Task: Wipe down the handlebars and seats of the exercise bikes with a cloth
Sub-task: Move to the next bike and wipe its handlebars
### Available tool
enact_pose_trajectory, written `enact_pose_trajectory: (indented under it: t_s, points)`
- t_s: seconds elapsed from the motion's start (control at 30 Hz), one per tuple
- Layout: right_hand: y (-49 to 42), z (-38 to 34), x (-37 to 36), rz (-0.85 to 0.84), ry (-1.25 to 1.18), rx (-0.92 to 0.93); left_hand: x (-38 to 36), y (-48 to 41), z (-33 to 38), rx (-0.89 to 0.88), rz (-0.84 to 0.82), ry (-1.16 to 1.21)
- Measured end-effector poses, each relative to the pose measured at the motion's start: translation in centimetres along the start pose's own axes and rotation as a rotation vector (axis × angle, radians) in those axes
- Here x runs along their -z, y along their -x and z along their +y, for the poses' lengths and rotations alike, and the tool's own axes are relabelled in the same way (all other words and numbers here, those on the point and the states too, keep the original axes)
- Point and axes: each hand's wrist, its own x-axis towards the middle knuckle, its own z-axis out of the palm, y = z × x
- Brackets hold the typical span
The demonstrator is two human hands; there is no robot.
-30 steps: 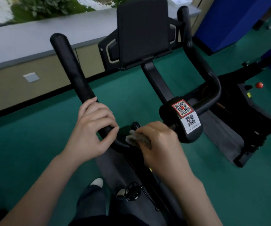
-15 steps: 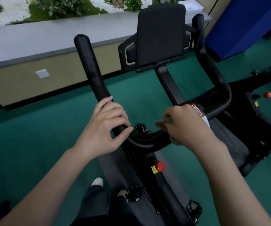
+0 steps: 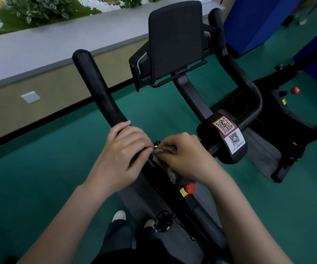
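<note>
The exercise bike (image 3: 192,103) stands before me on the green floor (image 3: 39,178); its seat is not in view. The left handlebar (image 3: 96,86) rises bare to its rounded end, so there is open room upward for wiping. The round hub (image 3: 228,141) with stickers closes the way on the right. My left hand (image 3: 121,153) is curled around the bend of this handlebar. My right hand (image 3: 184,155), touching it, grips the cloth (image 3: 173,174) against the cross bar. I think I should squeeze the cloth all around the bar and slide slowly. The red knob (image 3: 189,188) sits just under the cloth
</note>
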Motion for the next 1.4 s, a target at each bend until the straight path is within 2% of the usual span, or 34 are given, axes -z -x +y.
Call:
enact_pose_trajectory:
  t_s: [0.2,0.3,0.5,0.67,0.73,0.87,1.07,1.2,1.4]
  points:
    - [1.1,0.7,1.3,-0.082,0.14,0.106,0.1,0.0,-0.5,-0.018,-0.035,-0.005]
    - [1.7,2.2,2.7,-0.007,0.183,0.078,0.2,0.0,-0.7,-0.031,-0.045,-0.003]
    - [3.4,4.4,1.7,0.439,-0.009,0.005,0.2,0.0,-0.8,-0.045,-0.053,-0.004]
    - [5.6,4.9,-1.6,0.695,-0.34,-0.038,0.1,0.0,-0.9,-0.061,-0.044,-0.015]
    - [6.4,5.2,-2.5,0.876,-0.464,-0.08,0.0,0.0,-0.9,-0.067,-0.033,-0.019]
    - [6.1,5.6,-4.3,1.243,-0.563,-0.207,-0.1,0.0,-0.8,-0.074,-0.011,-0.028]
    - [2.6,4.1,-7.7,1.527,-0.805,-0.38,-0.3,0.0,-1.0,-0.094,0.016,-0.04]
    - [1.8,3.5,-8.9,1.6,-0.951,-0.443,-0.5,0.0,-1.2,-0.106,0.024,-0.044]
    - [2.2,2.4,-11.4,1.542,-1.025,-0.491,-0.6,0.0,-1.2,-0.122,0.03,-0.053]
